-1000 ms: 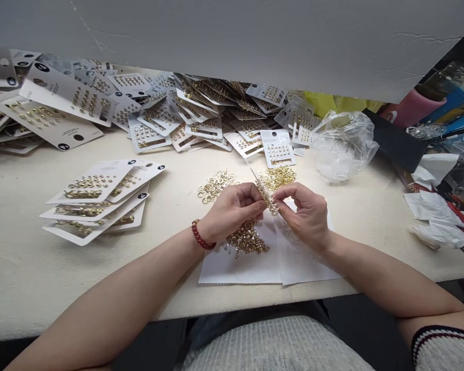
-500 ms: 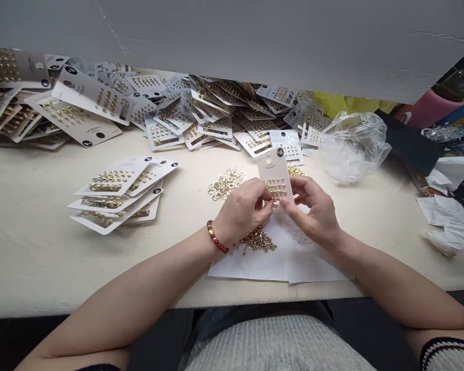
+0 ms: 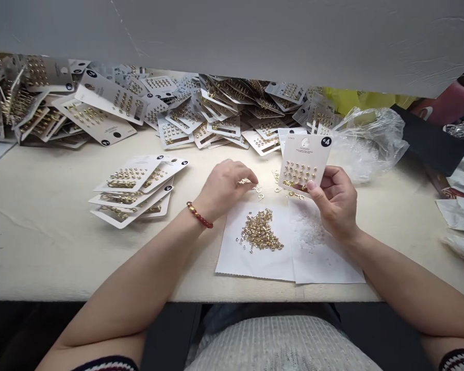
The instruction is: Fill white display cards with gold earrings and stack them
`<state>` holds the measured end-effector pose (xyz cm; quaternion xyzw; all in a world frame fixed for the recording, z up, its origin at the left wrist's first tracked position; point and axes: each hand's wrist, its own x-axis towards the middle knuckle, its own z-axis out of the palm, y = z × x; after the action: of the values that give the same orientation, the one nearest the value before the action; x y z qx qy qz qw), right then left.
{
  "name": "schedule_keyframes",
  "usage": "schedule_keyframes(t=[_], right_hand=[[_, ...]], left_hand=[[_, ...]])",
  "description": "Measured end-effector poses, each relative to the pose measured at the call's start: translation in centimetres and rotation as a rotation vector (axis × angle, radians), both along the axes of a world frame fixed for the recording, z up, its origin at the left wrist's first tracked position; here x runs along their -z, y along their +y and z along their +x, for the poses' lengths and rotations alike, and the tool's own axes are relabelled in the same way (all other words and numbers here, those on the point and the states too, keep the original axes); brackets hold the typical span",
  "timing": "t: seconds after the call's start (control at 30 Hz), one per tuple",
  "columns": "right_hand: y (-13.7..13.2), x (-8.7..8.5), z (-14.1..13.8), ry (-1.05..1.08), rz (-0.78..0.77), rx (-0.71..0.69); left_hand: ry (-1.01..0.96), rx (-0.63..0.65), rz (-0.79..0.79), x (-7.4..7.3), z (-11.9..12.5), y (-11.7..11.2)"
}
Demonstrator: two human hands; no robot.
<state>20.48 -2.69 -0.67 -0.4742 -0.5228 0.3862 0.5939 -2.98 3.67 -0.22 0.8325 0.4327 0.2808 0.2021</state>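
Observation:
My right hand [image 3: 338,203] holds a white earring card [image 3: 303,157] upright, thumb on its front and fingers behind. Rows of small gold studs cover the card's lower half, with gold pieces by the slot at its bottom edge. My left hand [image 3: 229,181], a red bead bracelet on its wrist, is over the loose gold open hoops [image 3: 260,194], fingertips and thumb close together among them. It mostly covers that pile, and what is in the pinch is unclear. A heap of small gold studs [image 3: 261,231] lies on white paper [image 3: 255,265] below both hands.
Small clear bits [image 3: 311,232] lie on the paper's right half. A stack of filled earring cards [image 3: 133,190] sits to the left. Many more cards [image 3: 220,111] are heaped along the back. A clear plastic bag [image 3: 371,144] and crumpled tissue [image 3: 462,221] lie to the right.
My left hand has left the card and moved left to the gold hoops. My right hand has moved right with the card, turning its front more towards me. The view has shifted slightly.

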Motion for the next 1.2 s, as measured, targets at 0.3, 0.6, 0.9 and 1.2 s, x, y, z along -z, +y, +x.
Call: schedule_keyframes(t=[0.3,0.6,0.9,1.2], right_hand=[[0.0,0.0,-0.3,-0.010,-0.025,-0.042],[-0.1,0.1,-0.6,0.066,-0.102,-0.159],[-0.2,0.3,-0.6,0.027,-0.093,-0.123],[-0.2,0.4,-0.6,0.043,-0.092,-0.103]], left_hand=[[0.137,0.100,0.040,0.9,1.8,-0.9],[-0.681,-0.069,-0.324,-0.1,3.1,-2.9],[-0.737,-0.106,-0.436,0.2,3.5,-3.0],[-0.717,-0.093,-0.409,0.4,3.7,-3.0]])
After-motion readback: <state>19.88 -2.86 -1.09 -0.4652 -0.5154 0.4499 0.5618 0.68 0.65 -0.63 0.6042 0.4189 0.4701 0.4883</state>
